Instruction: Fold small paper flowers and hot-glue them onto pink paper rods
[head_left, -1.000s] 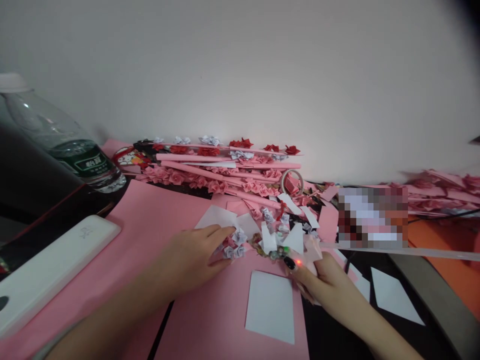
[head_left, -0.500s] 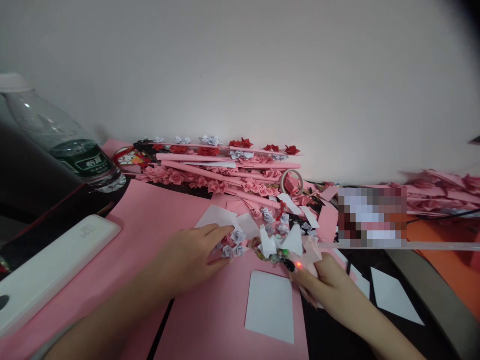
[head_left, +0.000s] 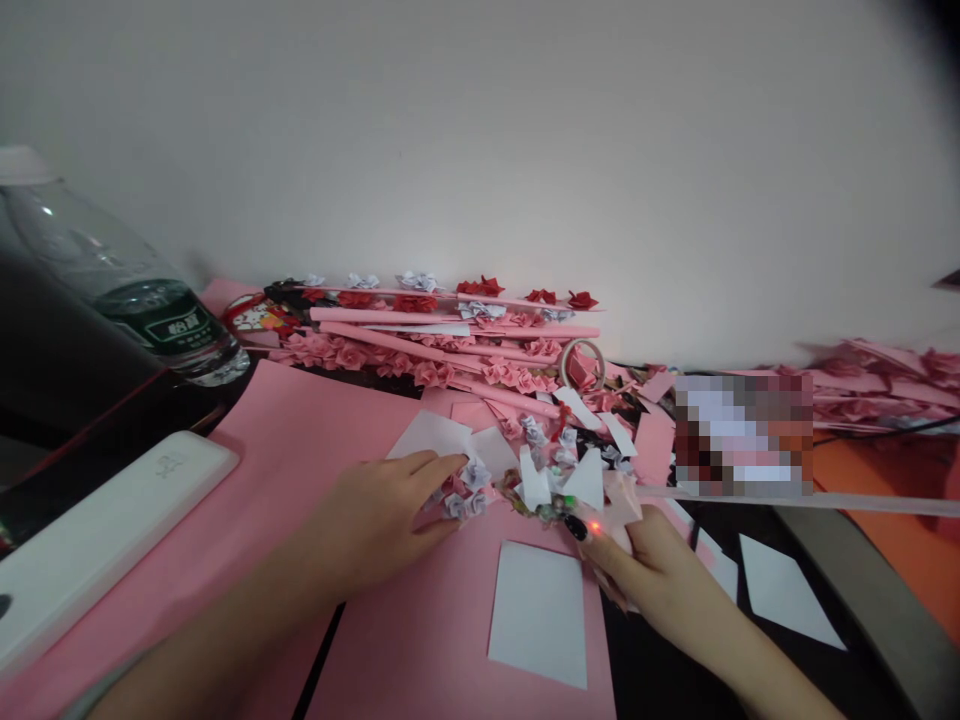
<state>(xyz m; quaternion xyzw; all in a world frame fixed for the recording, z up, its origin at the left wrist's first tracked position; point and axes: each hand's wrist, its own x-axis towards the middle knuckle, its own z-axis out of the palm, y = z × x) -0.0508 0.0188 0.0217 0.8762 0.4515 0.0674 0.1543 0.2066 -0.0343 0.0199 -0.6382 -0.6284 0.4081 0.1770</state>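
From the head camera I see paper flowers (head_left: 466,488) pinched left, a glue gun (head_left: 624,502) gripped right.
Near six o'clock, the left hand (head_left: 379,515) has fingers and thumb closed on the flowers, probably steadying them above the pink sheet (head_left: 420,640); toward four, the right hand (head_left: 652,565) wraps what looks like that gun, nose turned flowerward, perhaps to aim it, a clear rod (head_left: 847,502) behind pointing toward three.
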